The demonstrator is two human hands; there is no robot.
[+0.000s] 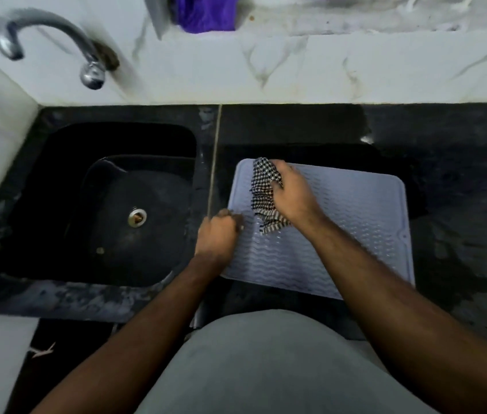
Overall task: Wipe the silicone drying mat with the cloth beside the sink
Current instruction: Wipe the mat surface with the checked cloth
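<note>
Left of the silicone drying mat (349,222), a black sink (57,180) sits sunk in the dark counter (460,180), with a curved tap (54,40) on the wall behind it. At the mat's left edge the left hand (216,237) grips the rim, fingers curled over it. On the mat's far left part lies the checked cloth (263,189), bunched under the right hand (291,192), whose fingers are clenched on it. Behind the mat, up on the marble ledge, lies 1 purple cloth (206,11).
</note>
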